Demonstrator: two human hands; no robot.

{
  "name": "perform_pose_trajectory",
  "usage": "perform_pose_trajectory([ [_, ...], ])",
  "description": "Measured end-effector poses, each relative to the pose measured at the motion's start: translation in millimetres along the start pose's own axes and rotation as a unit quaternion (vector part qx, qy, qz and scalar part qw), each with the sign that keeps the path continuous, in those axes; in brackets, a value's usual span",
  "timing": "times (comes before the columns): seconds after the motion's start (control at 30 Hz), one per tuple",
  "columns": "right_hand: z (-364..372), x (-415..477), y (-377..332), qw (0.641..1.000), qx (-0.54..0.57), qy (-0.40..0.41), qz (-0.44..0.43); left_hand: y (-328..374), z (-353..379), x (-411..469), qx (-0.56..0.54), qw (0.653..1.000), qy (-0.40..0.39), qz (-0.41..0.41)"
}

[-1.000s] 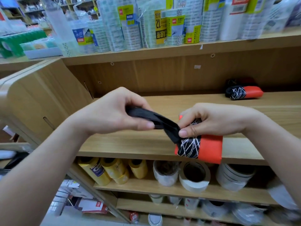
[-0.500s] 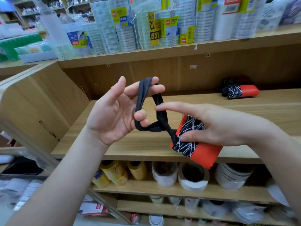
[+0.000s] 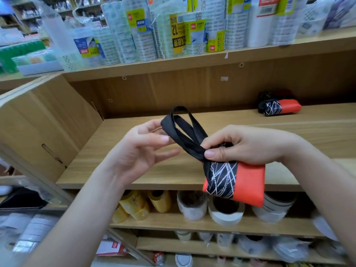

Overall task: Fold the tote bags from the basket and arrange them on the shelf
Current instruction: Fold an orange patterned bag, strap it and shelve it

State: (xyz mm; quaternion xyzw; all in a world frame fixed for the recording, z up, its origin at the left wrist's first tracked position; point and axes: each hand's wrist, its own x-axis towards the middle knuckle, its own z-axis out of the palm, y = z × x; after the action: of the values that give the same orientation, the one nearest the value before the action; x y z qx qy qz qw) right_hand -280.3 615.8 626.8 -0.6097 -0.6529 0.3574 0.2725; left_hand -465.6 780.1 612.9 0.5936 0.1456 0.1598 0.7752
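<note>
The right hand (image 3: 248, 145) is pinching the tote bag (image 3: 246, 184) where its black straps (image 3: 185, 130) leave the folded body, with thumb and fingers curled tight round the gather. The bag is hanging in the air in front of the shelf (image 3: 134, 170), not resting on the board, and is already folded down to a small orange-and-black packet. The left hand (image 3: 138, 151) is lying open beside it, fingers loose, with their tips at the looped end of the straps. I cannot tell whether they are touching the loop.

The straps are sticking out free, up and to the left. I judge that the folding of this bag is nearly done and the straps are waiting to be wound or tucked in. At the back right of the same shelf a finished bag (image 3: 279, 107) is lying. Just behind it is sitting a darker bundle (image 3: 273, 94), too dim to name. The basket is not showing, so I cannot tell how many bags are left. This bag is waiting to be set down on the shelf.
</note>
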Motion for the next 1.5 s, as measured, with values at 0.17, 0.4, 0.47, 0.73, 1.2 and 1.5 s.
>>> perform_pose_trajectory([
  [0.17, -1.6, -1.3, 7.6, 0.991, 0.112, -0.056, -0.04, 15.7, -2.0, -8.2, 0.408, 0.898, 0.0, 0.165],
  [0.4, 1.5, -3.0, 23.9, 0.943, 0.297, -0.133, -0.068, 29.8, 0.6, -5.1, 0.287, 0.923, -0.152, 0.205],
  [0.47, 3.3, -4.3, 31.2, 0.919, 0.362, -0.133, -0.083, 26.8, 0.8, -3.9, 0.126, 0.961, -0.156, 0.191],
  [0.73, -4.6, -28.6, 13.9, 0.966, 0.245, -0.008, -0.086, 15.4, 9.4, 9.5, -0.222, 0.945, -0.237, 0.037],
  [1.2, -9.8, -18.4, -33.7, 0.97, -0.217, 0.111, 0.006, 9.7, 21.6, 16.4, -0.185, 0.959, -0.204, 0.061],
  [1.5, -24.0, -16.4, 6.1, 0.99, 0.123, -0.058, -0.04, 25.0, 15.8, -3.2, 0.405, 0.887, -0.078, 0.21],
])
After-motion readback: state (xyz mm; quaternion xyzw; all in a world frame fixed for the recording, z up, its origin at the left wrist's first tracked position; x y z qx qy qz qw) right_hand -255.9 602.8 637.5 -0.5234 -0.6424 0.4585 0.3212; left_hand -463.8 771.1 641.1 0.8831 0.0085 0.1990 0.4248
